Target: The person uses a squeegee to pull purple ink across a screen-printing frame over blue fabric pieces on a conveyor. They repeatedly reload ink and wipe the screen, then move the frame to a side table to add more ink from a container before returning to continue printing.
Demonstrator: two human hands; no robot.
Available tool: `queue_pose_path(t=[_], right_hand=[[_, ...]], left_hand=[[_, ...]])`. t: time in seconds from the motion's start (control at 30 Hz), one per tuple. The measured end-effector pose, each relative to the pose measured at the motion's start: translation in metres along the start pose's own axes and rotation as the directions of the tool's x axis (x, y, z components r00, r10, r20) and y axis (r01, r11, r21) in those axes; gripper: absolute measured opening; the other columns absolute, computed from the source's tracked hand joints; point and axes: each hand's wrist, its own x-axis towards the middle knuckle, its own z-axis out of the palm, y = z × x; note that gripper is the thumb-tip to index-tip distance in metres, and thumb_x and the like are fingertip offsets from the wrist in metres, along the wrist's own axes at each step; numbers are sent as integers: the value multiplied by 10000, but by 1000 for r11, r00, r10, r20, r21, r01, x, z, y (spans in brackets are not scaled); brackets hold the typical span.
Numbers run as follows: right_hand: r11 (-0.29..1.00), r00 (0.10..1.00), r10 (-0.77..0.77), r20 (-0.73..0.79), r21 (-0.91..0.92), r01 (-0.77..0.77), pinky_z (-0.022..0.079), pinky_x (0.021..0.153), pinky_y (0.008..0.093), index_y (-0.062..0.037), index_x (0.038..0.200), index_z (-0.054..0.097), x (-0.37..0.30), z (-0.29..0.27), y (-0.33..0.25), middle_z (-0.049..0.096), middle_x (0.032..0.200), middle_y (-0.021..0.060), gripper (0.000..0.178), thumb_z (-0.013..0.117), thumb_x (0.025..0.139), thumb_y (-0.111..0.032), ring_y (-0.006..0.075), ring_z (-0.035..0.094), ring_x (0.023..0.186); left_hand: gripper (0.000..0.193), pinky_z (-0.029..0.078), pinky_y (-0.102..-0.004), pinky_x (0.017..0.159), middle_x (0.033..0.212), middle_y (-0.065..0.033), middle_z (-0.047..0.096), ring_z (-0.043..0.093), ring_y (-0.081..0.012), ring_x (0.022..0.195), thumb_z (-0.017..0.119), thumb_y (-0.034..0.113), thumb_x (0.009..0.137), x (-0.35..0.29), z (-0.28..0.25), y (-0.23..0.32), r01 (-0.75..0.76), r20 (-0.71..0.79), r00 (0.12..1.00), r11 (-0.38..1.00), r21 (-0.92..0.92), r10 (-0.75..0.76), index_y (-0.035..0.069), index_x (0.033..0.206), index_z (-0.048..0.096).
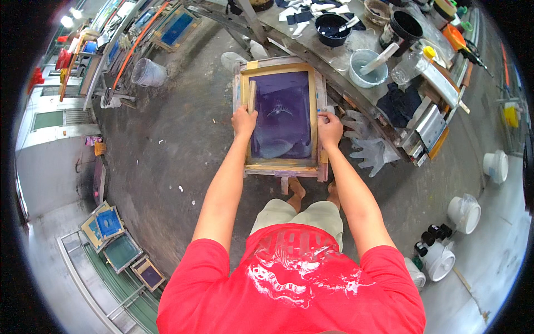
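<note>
A screen-printing screen with a wooden frame and dark purple mesh lies on a board in front of me. A pale curved mark shows mid-mesh, and a cloudy smear lies toward the near end. My left hand is closed round the lower end of a wooden squeegee, which stretches along the screen's left side. At the opposite edge, my right hand has its fingers curled against the frame; the thumb side is partly hidden.
A cluttered workbench at upper right bears a dark ink bowl, a pale bucket with a spatula and a clear bottle. Plastic gloves hang beside it. Another bucket stands on the floor at left; more screens lean at lower left.
</note>
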Motion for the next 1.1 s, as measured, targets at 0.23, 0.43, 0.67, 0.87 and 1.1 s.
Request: queue_pose_path(t=[0.23, 0.43, 0.67, 0.87, 1.1], right_hand=[[1000, 1000, -11, -22, -4, 11, 522, 711, 440, -171, 899, 763, -3, 2, -1, 678, 847, 119, 132, 685, 820, -243, 330, 668, 785], [998, 998, -58, -40, 25, 59, 517, 681, 438, -157, 879, 760, 3, 6, 12, 662, 798, 121, 118, 689, 806, -217, 331, 666, 752], [1000, 1000, -27, 3, -12, 27, 498, 661, 423, -146, 913, 762, 2, 7, 12, 624, 755, 112, 156, 694, 801, -231, 314, 628, 707], [996, 995, -89, -39, -2, 89, 462, 613, 387, -101, 929, 765, 3, 11, 16, 562, 669, 92, 175, 671, 818, -198, 248, 576, 612], [1000, 1000, -18, 13, -22, 18, 499, 664, 420, -135, 902, 767, 6, 12, 23, 647, 771, 104, 164, 690, 796, -233, 304, 639, 716]], left_hand=[[409, 557, -490, 855, 1041, -129, 740, 702, -365, 973, 723, 211, 810, 5, -4, 55, -350, 131, 925, 934, -75, 357, 237, 1219, 710], [406, 565, -472, 818, 1000, -93, 750, 714, -321, 955, 660, 131, 817, 39, 17, 105, -626, 206, 773, 773, 100, 599, 263, 1195, 725], [393, 558, -463, 760, 974, -80, 750, 714, -309, 914, 666, 82, 782, 26, 0, 55, -895, 454, 422, 441, 70, 785, 222, 1143, 735], [418, 555, -473, 777, 911, -94, 737, 699, -342, 891, 664, 94, 767, -34, -18, 37, -668, 477, 611, 735, -116, 631, 253, 1147, 740], [384, 505, -476, 804, 1005, -51, 750, 675, -291, 953, 686, 92, 782, -83, 24, 36, -630, 241, 745, 775, -54, 622, 244, 1128, 755]])
